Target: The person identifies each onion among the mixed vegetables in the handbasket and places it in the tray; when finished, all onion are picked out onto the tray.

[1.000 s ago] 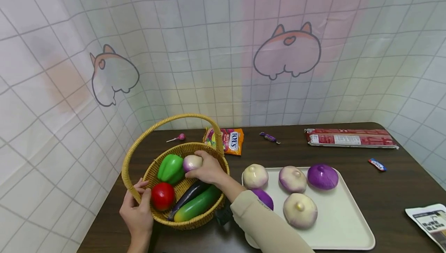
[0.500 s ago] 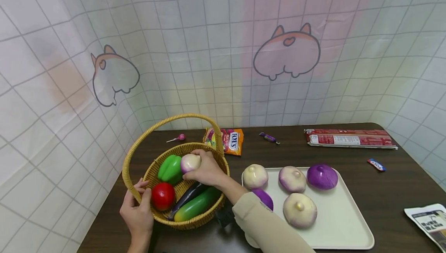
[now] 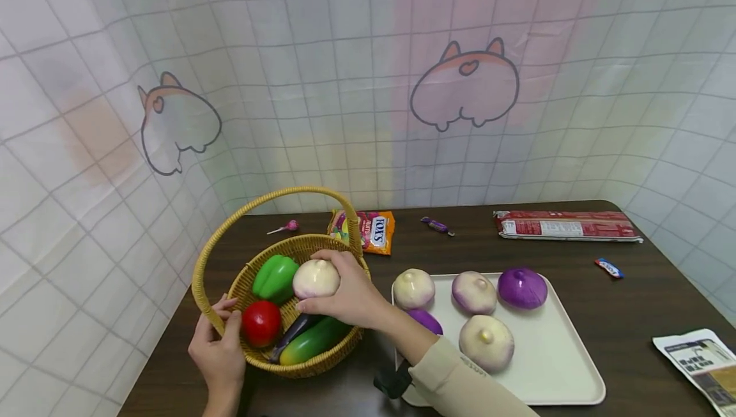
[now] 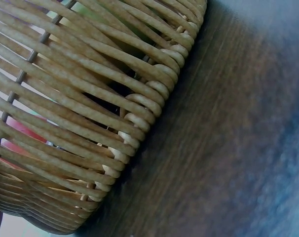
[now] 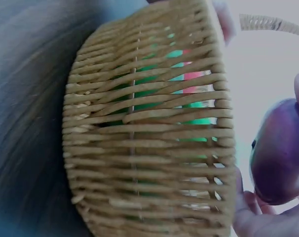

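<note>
My right hand [image 3: 353, 295] pinches a white-and-purple turnip [image 3: 316, 278] between thumb and fingers, over the right side of the yellow wicker basket [image 3: 310, 366]. In the right wrist view the turnip's purple side [image 5: 280, 153] shows above the basket rim. My left hand [image 3: 221, 350] grips the basket's left rim by the foot of its handle. Inside the basket lie a green bell pepper [image 3: 275, 280], a red tomato [image 3: 261, 323], a dark eggplant [image 3: 294, 335] and a green cucumber [image 3: 317, 341] with a yellowish end. The left wrist view shows only the woven basket side [image 4: 85, 98] and tabletop.
A white tray [image 3: 552, 366] to the right bears several turnips, some whitish [image 3: 486, 343], some purple [image 3: 522, 288]. Behind are a lollipop [image 3: 292, 225], a candy bag [image 3: 376, 232], a purple-wrapped candy [image 3: 437, 225] and a long red package [image 3: 566, 225]. A small wrapped candy [image 3: 608, 268] lies right.
My right hand has raised the turnip and tilted it so its pale top faces up; it looks larger. The left hand keeps its hold on the basket. The head view has shifted slightly.
</note>
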Tool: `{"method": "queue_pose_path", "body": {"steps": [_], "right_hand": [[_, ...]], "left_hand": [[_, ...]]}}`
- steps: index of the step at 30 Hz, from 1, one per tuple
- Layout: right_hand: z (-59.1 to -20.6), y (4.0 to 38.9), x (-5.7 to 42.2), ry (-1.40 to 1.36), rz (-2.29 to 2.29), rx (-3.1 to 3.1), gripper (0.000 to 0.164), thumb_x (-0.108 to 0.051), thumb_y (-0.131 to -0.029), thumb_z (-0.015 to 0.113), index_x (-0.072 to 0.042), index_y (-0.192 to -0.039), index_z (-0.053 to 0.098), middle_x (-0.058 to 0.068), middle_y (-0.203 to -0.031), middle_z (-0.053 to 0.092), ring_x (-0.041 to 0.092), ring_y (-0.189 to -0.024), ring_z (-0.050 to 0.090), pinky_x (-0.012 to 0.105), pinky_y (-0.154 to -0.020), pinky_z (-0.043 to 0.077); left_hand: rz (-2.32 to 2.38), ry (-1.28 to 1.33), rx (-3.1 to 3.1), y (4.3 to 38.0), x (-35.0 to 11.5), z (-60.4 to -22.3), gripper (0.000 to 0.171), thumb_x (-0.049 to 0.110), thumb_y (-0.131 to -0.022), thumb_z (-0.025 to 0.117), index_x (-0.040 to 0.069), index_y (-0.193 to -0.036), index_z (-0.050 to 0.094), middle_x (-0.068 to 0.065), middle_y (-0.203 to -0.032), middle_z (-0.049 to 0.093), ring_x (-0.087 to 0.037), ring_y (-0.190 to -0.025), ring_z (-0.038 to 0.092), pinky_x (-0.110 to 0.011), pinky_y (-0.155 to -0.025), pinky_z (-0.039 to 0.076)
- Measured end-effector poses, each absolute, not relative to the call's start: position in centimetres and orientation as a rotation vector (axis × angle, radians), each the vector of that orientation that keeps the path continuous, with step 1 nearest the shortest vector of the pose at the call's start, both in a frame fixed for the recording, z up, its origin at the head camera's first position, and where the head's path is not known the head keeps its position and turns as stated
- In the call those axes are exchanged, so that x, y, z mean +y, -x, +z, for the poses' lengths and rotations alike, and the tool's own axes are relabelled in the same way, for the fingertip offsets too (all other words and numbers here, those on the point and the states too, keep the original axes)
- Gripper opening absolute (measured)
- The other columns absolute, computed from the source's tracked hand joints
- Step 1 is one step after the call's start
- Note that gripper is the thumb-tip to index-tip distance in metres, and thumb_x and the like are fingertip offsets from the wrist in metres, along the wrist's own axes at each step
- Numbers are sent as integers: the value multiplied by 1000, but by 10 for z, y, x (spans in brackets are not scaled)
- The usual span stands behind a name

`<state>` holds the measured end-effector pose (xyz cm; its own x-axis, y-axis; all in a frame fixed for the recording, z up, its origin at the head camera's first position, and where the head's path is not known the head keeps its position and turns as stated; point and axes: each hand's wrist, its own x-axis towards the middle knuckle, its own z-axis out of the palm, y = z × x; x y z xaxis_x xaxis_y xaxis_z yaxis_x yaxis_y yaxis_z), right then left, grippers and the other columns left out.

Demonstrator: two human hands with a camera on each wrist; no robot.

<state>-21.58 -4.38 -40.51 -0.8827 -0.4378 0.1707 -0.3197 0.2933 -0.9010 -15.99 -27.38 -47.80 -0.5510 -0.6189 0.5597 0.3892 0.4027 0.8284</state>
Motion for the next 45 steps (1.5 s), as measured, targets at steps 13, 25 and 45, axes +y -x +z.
{"method": "queue_pose_path", "body": {"steps": [13,25,45], "right_hand": [[-400,179,13,749,-1734,2432,79,-37,-73,84,-31,-140,44,-2,-129,47,16,-107,57,37,-92,50],[-413,162,68,647,-1851,2485,77,-27,-71,88,-30,-136,46,-6,-134,54,15,-113,58,34,-96,51],[-431,160,155,657,-2042,2646,79,1,-71,84,-11,-139,47,4,-134,48,13,-113,54,19,-87,51]], "left_hand": [[-1310,-216,-1722,159,-276,-475,9,-14,-83,63,-10,-76,59,-22,-98,70,-23,-110,66,-19,-93,51],[-1315,-211,-1711,158,-279,-475,8,-14,-83,63,-11,-77,59,-24,-98,70,-23,-110,66,-20,-93,51],[-1335,-219,-1720,160,-275,-479,7,-13,-83,63,-11,-78,60,-22,-99,70,-23,-111,65,-19,-93,51]]}}
